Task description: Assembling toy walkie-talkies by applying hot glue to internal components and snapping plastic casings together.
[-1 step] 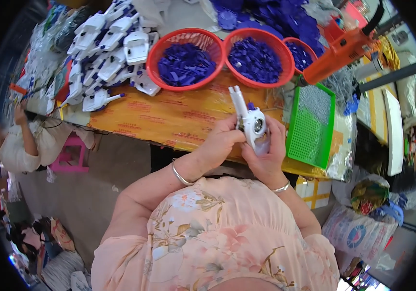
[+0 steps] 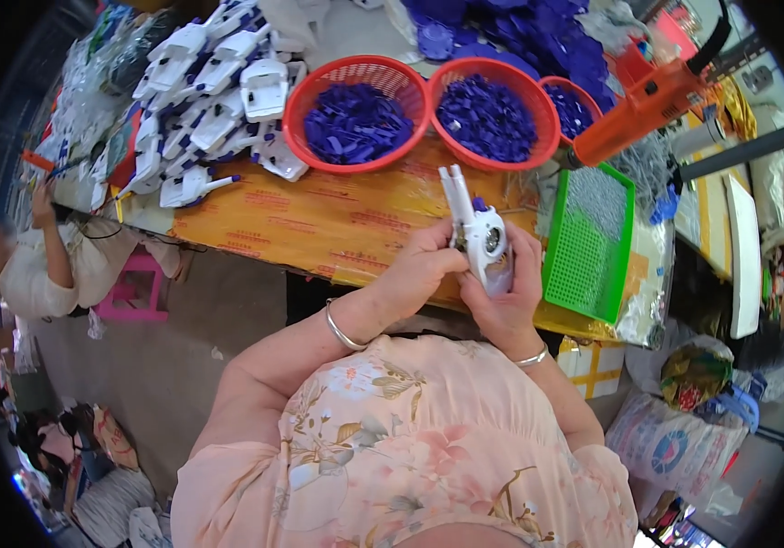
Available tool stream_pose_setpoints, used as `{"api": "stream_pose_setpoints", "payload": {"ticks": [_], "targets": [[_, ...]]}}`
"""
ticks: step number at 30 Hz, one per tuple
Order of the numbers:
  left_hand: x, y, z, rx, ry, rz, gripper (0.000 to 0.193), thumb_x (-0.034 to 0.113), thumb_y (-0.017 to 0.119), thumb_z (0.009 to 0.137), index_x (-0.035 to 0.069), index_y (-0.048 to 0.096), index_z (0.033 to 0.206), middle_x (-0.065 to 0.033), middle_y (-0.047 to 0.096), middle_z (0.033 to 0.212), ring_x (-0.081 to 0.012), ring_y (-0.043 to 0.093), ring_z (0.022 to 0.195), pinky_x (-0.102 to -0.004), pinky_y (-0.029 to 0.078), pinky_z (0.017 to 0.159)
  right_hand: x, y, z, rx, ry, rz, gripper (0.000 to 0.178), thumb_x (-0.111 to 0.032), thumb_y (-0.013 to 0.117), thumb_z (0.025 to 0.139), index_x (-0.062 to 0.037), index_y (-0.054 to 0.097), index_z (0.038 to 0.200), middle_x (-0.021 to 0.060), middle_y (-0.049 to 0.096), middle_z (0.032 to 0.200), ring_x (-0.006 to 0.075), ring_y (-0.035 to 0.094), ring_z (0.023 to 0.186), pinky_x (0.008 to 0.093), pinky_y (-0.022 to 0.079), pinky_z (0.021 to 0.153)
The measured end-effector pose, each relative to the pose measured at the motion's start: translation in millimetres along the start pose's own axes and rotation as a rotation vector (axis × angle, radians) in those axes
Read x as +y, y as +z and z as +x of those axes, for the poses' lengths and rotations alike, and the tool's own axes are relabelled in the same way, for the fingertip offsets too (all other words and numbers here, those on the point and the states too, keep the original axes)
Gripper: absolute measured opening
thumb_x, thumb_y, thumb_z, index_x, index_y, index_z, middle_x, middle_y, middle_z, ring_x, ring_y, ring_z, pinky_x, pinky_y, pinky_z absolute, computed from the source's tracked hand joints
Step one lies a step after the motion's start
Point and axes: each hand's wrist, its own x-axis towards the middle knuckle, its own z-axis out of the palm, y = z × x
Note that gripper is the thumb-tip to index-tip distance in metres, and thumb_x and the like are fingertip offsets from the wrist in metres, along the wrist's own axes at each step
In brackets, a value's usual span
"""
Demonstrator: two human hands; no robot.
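A white plastic casing (image 2: 483, 239) is held up between both hands over the table's front edge. Two long white prongs stick out of its far end, a round dark mechanism sits in its side, and a small blue-purple part shows on top. My left hand (image 2: 421, 272) is closed on the casing's left side, thumb and fingers pinching below the prongs. From the other side, my right hand (image 2: 515, 290) wraps round its lower, rounded end. The fingers hide part of the casing.
Red baskets of blue-purple parts (image 2: 355, 123) (image 2: 488, 119) stand at the back. White casings (image 2: 218, 123) are piled at left. A green tray (image 2: 588, 247) of small grey pieces lies at right, below an orange power tool (image 2: 638, 110). A person (image 2: 40, 265) sits at far left.
The whole view has shifted very slightly. Both hands keep their hold on the white plastic casing.
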Motion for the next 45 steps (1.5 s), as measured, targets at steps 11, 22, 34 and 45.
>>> {"api": "stream_pose_setpoints", "payload": {"ticks": [11, 22, 34, 45], "targets": [[105, -63, 9, 0.410, 0.532, 0.949, 0.015, 0.002, 0.056, 0.084, -0.003, 0.060, 0.097, -0.0067, 0.063, 0.087, -0.0128, 0.061, 0.080, -0.0250, 0.051, 0.070, 10, -1, -7, 0.045, 0.211, 0.265, 0.064, -0.003, 0.072, 0.062, 0.0025, 0.046, 0.119, 0.0111, 0.047, 0.109, 0.0221, 0.049, 0.098, 0.0308, 0.040, 0.089], [123, -105, 110, 0.081, 0.300, 1.988, 0.021, -0.001, 0.055, 0.070, 0.002, 0.067, 0.087, -0.0174, 0.059, 0.092, -0.0341, 0.058, 0.092, -0.0415, 0.047, 0.080, 11, 0, -4, 0.045, 0.165, 0.235, 0.064, -0.004, 0.074, 0.062, 0.0027, 0.046, 0.119, 0.0117, 0.048, 0.109, 0.0224, 0.049, 0.099, 0.0313, 0.041, 0.089], [153, -75, 27, 0.307, 0.215, 0.982, 0.012, 0.004, 0.060, 0.080, -0.004, 0.063, 0.089, -0.0026, 0.058, 0.069, -0.0066, 0.053, 0.054, -0.0205, 0.041, 0.047, 11, -2, -6, 0.052, 0.212, 0.290, 0.062, -0.003, 0.072, 0.061, 0.0033, 0.047, 0.118, 0.0112, 0.048, 0.107, 0.0220, 0.050, 0.098, 0.0310, 0.042, 0.087], [62, -40, -15, 0.111, 0.045, 0.029, 0.029, 0.001, 0.055, 0.085, -0.002, 0.058, 0.114, -0.0034, 0.060, 0.077, -0.0087, 0.058, 0.055, -0.0210, 0.049, 0.047, 17, 2, -5, 0.064, 0.210, 0.371, 0.061, -0.002, 0.070, 0.065, 0.0028, 0.046, 0.120, 0.0094, 0.049, 0.107, 0.0183, 0.051, 0.097, 0.0299, 0.042, 0.086]]}}
